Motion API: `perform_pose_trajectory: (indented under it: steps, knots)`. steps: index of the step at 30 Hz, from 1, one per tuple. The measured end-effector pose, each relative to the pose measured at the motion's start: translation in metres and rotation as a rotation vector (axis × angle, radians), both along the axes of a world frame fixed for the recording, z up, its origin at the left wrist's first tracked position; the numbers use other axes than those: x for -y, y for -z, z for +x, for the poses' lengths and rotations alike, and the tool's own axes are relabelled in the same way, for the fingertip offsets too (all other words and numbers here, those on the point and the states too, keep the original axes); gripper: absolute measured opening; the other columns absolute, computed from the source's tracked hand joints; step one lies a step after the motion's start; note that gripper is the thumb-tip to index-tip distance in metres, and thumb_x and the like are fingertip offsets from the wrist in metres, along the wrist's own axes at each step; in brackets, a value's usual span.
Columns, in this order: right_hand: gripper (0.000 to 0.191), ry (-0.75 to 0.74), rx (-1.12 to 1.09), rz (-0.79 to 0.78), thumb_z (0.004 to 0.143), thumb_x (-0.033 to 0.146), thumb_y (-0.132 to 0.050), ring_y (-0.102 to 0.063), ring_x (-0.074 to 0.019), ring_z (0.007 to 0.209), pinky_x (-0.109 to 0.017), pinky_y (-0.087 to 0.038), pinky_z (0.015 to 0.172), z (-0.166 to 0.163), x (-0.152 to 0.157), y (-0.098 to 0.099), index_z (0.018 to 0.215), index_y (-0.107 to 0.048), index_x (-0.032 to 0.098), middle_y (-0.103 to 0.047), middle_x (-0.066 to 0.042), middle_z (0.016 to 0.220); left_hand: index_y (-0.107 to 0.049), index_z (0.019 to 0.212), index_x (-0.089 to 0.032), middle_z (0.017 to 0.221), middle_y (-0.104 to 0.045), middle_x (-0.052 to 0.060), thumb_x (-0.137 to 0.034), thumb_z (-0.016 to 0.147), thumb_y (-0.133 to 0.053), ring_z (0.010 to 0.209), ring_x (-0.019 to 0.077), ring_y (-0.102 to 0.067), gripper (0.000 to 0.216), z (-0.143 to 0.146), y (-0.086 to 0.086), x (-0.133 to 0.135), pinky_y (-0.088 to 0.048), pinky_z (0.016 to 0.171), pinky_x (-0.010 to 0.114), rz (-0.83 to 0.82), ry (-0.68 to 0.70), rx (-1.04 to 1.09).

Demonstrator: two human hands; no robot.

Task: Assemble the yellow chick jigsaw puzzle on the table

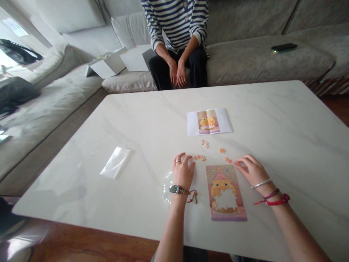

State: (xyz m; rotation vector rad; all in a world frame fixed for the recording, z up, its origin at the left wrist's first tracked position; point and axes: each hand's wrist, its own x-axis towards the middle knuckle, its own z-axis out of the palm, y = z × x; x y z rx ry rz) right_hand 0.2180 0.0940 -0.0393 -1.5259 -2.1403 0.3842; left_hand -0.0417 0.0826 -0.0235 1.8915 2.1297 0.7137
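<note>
A jigsaw puzzle (241, 203) lies on the table in front of me, showing a yellow animal in a pink hat, with a white gap in its middle. Just past its upper right corner, my right hand (253, 171) pinches a small puzzle piece (235, 163) between thumb and forefinger, beside more loose pieces (228, 160). My left hand (183, 173) rests left of the puzzle, fingers bent and apart, holding nothing I can see. Close to its fingertips is a cluster of orange pieces (200, 158). Farther back are a single orange piece (222, 150) and several paler pieces (204, 143).
A folded reference sheet (226, 122) lies beyond the pieces on the white table (141, 120). A clear round dish (167, 193) is partly under my left wrist. Farther left is a plastic bag (115, 162). A person (177, 69) sits opposite on the sofa, hands together.
</note>
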Motion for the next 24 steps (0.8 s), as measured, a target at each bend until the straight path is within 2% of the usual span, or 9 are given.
perform_pose_trajectory:
  steps: [6, 9, 14, 19, 24]
  knots:
    - [0.014, 0.119, 0.044, 0.059, 0.073, 0.029, -0.051, -0.052, -0.0163, 0.068, -0.03, -0.044, 0.065, 0.014, -0.003, -0.012, 0.078, -0.056, 0.016, -0.053, -0.005, 0.074, -0.057, 0.09, -0.022, 0.108, -0.048, 0.008, -0.023, 0.072, -0.049, 0.104, 0.0233, -0.043, 0.019, 0.003, -0.002, -0.001, -0.034, 0.09, 0.043, -0.026, 0.007, -0.006]
    - [0.013, 0.16, 0.074, 0.024, 0.071, 0.027, -0.052, -0.049, -0.0143, 0.062, -0.029, -0.043, 0.064, 0.024, -0.005, -0.017, 0.078, -0.057, 0.017, -0.052, -0.004, 0.074, -0.057, 0.09, -0.022, 0.109, -0.047, 0.007, -0.023, 0.072, -0.05, 0.104, 0.0235, -0.042, 0.02, 0.003, -0.001, -0.002, -0.034, 0.09, 0.042, -0.027, -0.001, 0.002]
    - [0.019, 0.141, 0.114, -0.027, 0.067, 0.029, -0.056, -0.047, -0.0127, 0.057, -0.028, -0.042, 0.061, 0.032, 0.0, -0.025, 0.082, -0.057, 0.018, -0.05, -0.003, 0.073, -0.057, 0.089, -0.022, 0.108, -0.047, 0.006, -0.023, 0.071, -0.05, 0.103, 0.0239, -0.042, 0.019, 0.003, -0.001, -0.001, -0.035, 0.089, 0.042, -0.034, -0.012, 0.011]
    - [0.017, 0.111, 0.153, -0.146, 0.06, 0.029, -0.061, -0.047, -0.0115, 0.054, -0.028, -0.043, 0.057, 0.037, 0.005, -0.02, 0.072, -0.055, 0.018, -0.05, -0.002, 0.072, -0.057, 0.089, -0.023, 0.108, -0.047, 0.006, -0.023, 0.071, -0.051, 0.103, 0.0242, -0.043, 0.02, 0.002, 0.0, -0.001, -0.034, 0.089, 0.042, -0.029, -0.007, 0.011]
    - [0.013, 0.09, 0.124, -0.152, 0.063, 0.029, -0.059, -0.051, -0.0131, 0.059, -0.028, -0.044, 0.058, 0.031, 0.007, -0.024, 0.071, -0.055, 0.019, -0.052, -0.003, 0.076, -0.056, 0.092, -0.023, 0.111, -0.045, 0.006, -0.026, 0.072, -0.051, 0.107, 0.0234, -0.04, 0.021, 0.008, -0.003, 0.001, -0.034, 0.091, 0.041, -0.012, 0.064, 0.021]
